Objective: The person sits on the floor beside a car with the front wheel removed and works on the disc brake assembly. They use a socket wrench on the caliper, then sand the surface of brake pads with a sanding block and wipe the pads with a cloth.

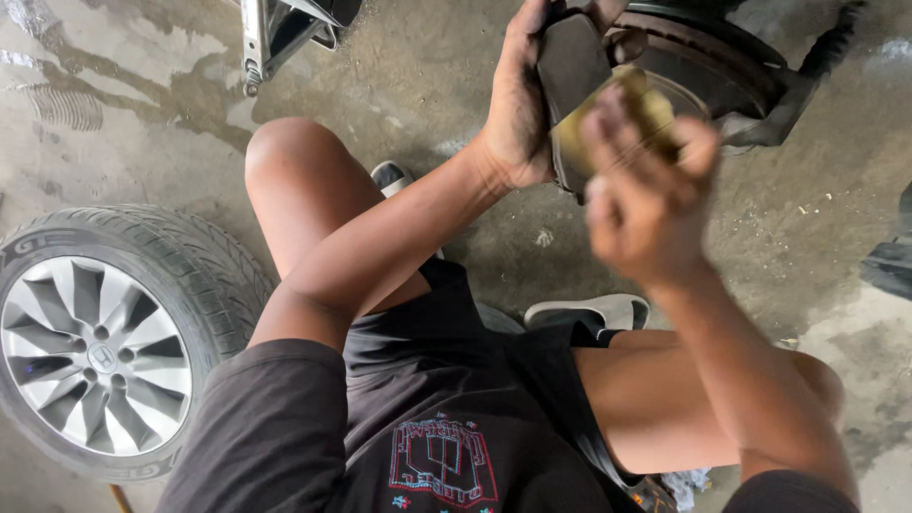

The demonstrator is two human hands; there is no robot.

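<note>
My left hand grips a dark brake pad, held upright in front of me at the top middle. My right hand, blurred by motion, presses a yellowish piece of abrasive paper against the pad's face. Just behind the pad sits a brake disc on the car's hub. I am squatting, knees apart, over a concrete floor.
A removed car wheel with a silver alloy rim lies flat on the floor at the left. A metal jack or stand stands at the top. Wet streaks mark the concrete. A dark object sits at the right edge.
</note>
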